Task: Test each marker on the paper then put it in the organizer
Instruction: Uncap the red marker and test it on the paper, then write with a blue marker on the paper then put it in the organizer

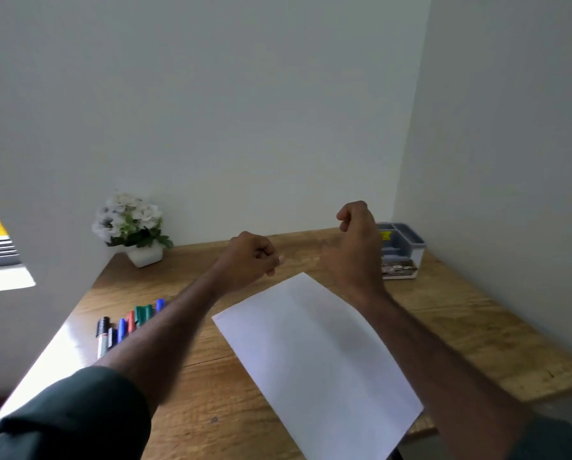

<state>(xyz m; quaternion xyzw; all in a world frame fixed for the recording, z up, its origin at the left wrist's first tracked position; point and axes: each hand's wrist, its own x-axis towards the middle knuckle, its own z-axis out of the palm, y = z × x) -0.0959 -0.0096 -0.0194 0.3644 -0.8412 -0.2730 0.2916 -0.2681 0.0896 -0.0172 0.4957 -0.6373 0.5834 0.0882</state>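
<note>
Markers (128,322) lie in a loose row on the left side of the wooden table (460,327), black, blue, red and green among them, partly hidden behind the left forearm. Largest of the loose things, a blank white sheet of paper (318,356) lies angled across the middle of the table, its near corner hanging past the near edge. Far right, close to the corner of the walls, stands a small organizer (407,250) with grey compartments and a clear base, partly hidden by the right hand. A white pot of white flowers (132,224) sits at the far left corner. Both arms reach out above the table. The left hand (248,257) hovers over the far middle with its fingers curled into a fist, holding nothing visible. The right hand (356,240) is raised higher, just in front of the organizer, its fingers likewise curled inward and empty.
</note>
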